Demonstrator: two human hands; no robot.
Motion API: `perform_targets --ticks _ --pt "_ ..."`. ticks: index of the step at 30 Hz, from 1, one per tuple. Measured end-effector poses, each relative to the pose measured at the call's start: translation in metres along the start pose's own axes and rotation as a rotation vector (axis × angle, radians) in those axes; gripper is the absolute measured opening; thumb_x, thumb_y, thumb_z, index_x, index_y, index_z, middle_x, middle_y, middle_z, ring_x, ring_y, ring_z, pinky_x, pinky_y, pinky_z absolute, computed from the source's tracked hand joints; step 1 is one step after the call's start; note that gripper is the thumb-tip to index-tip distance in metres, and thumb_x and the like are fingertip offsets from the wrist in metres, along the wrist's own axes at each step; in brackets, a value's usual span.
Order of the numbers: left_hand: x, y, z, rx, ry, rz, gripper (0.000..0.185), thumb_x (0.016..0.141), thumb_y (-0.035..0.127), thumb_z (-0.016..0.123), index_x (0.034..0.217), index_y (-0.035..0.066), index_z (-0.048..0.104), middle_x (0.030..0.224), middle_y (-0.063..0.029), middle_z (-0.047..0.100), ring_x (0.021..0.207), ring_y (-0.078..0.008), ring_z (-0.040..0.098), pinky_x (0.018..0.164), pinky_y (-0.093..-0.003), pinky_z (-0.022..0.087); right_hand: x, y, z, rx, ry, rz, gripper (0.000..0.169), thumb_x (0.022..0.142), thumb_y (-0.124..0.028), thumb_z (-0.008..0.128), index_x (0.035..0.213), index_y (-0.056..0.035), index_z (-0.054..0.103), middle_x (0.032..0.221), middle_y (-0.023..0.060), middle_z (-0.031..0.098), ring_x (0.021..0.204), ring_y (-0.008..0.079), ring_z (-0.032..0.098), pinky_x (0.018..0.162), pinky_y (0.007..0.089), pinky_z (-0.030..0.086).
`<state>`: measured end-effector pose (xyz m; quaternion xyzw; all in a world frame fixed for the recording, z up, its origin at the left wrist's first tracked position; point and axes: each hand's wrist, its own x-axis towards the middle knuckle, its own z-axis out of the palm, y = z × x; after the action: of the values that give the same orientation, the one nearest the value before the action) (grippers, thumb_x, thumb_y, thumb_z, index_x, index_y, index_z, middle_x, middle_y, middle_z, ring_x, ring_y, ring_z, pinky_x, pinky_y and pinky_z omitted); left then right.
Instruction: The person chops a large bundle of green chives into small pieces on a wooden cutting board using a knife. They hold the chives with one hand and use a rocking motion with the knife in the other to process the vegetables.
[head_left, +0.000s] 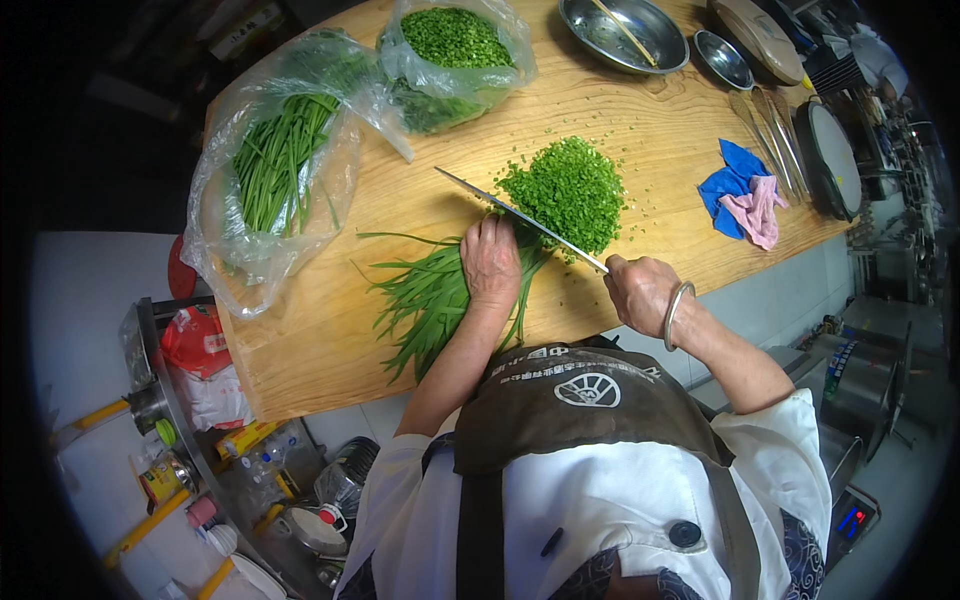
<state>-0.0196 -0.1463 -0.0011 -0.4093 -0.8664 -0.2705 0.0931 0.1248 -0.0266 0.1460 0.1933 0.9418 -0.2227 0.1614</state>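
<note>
My left hand (492, 259) presses down on a bunch of garlic chives (427, 289) lying on the wooden table (315, 360). The leaves fan out to the left and towards my apron. In my right hand (642, 289) is the handle of a large kitchen knife, seen almost edge-on. Its blade (525, 219) runs up and left, close beside the fingertips of my left hand. Just beyond the blade lies a heap of finely chopped chives (574, 193), with loose bits scattered around it. The cut ends of the bunch are partly hidden by the blade.
At the left, an open plastic bag (214, 195) holds whole chives; another bag (450, 82) contains chopped ones. A steel bowl (637, 37) with a chopstick and a small metal dish (722, 60) stand at the back. Blue and pink cloths (739, 195) lie right, near long-handled utensils (772, 135).
</note>
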Motion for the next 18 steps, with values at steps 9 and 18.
perform_targets --ticks 9,18 --pt "0.003 0.002 -0.004 -0.058 0.068 0.049 0.012 0.076 0.005 0.056 0.087 0.002 0.057 0.093 -0.0134 0.054 0.089 -0.0297 0.052 0.077 -0.0391 0.043 0.052 0.007 0.019 0.012 -0.08 0.028 0.012 0.075 -0.006 0.052 0.084 0.0013 0.055 0.074 0.0219 0.06 0.069 0.0386 0.059 0.062 0.0438 0.047" --pt "-0.001 -0.001 -0.002 -0.094 0.086 0.02 0.012 0.077 0.005 0.055 0.088 0.001 0.057 0.092 -0.0149 0.053 0.088 -0.0312 0.051 0.077 -0.0402 0.042 0.02 -0.001 0.003 0.042 0.067 -0.013 0.008 0.073 -0.005 0.054 0.078 0.0004 0.052 0.061 0.0202 0.057 0.057 0.0373 0.056 0.054 0.0444 0.046"
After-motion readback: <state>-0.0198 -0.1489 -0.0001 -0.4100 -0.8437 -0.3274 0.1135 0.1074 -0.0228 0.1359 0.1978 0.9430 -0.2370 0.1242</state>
